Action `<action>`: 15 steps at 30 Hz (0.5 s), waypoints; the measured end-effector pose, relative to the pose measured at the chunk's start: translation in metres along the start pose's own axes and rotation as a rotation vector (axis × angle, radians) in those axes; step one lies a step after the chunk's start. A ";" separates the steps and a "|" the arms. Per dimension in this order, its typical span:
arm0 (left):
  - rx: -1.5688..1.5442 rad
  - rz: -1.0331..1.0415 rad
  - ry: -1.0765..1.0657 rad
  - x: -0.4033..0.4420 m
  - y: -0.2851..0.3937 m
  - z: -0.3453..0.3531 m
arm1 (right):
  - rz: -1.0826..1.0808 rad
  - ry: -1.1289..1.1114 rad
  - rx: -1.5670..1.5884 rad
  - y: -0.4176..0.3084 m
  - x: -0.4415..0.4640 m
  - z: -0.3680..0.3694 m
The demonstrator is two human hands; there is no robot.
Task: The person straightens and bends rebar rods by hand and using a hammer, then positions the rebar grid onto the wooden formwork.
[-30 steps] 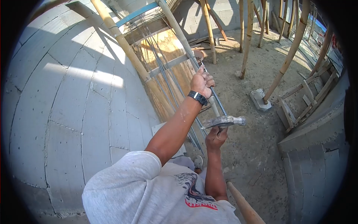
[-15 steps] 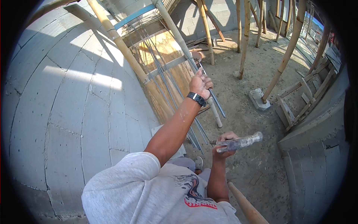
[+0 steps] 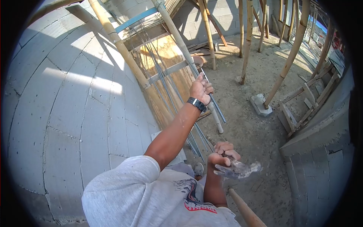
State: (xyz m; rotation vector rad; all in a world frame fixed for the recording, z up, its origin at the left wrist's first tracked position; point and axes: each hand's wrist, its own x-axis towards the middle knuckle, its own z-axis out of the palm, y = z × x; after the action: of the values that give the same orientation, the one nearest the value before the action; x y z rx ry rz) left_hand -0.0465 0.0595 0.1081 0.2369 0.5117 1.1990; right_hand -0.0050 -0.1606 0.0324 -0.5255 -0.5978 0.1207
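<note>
My left hand [image 3: 201, 89], with a dark watch on its wrist, is closed around a short ribbed steel bar [image 3: 218, 109]. The bar slants down to the right beside the bamboo ladder rail [image 3: 181, 43], and a thin pale tip shows above the fist. Lower and to the right, my right hand [image 3: 224, 153] grips a claw hammer [image 3: 238, 170]. Its worn, grey-spattered metal head is blurred and points right; most of the handle is hidden. Several long thin steel bars [image 3: 166, 81] lean through the ladder near my left forearm.
A grey block wall [image 3: 68, 113] rises on the left. Bamboo posts [image 3: 247, 45] stand ahead, one on a concrete block [image 3: 261, 104]. A wooden frame [image 3: 308, 102] lies at right, near a low wall [image 3: 321, 162]. A bamboo pole [image 3: 245, 208] is beside me.
The hammer has dropped lower and nearer my body, its head now tilted and blurred. My left hand keeps its hold on the steel bar and has barely shifted.
</note>
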 end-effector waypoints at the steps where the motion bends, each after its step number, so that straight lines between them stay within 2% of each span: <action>1: -0.006 -0.001 -0.010 0.001 0.001 0.002 | -0.088 -0.364 -0.380 0.027 0.004 -0.015; 2: -0.007 -0.007 -0.015 -0.002 -0.002 0.000 | 0.259 -0.313 -0.551 0.037 0.000 -0.004; 4: -0.010 0.001 0.000 0.007 -0.002 0.007 | 0.391 -0.267 -0.455 0.031 0.000 -0.014; 7: 0.014 0.026 0.051 -0.002 -0.004 0.000 | 0.223 -0.256 -0.067 0.000 0.004 -0.026; 10: 0.003 0.017 0.060 -0.006 -0.002 0.009 | -0.060 0.058 0.087 0.004 0.001 0.003; 12: 0.001 0.014 0.070 -0.005 -0.007 -0.005 | 0.272 -0.289 -0.487 0.037 0.002 0.006; 13: 0.027 0.026 0.086 -0.003 -0.006 -0.003 | 0.315 -0.253 -0.472 0.048 -0.002 -0.002; 15: 0.010 0.019 0.049 0.005 -0.003 0.000 | 0.211 -0.266 -0.196 0.044 -0.003 -0.032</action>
State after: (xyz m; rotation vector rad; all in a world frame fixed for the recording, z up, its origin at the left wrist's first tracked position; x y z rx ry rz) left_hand -0.0430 0.0632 0.1052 0.2214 0.5596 1.2236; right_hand 0.0125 -0.1373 -0.0133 -0.7699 -0.8179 0.3381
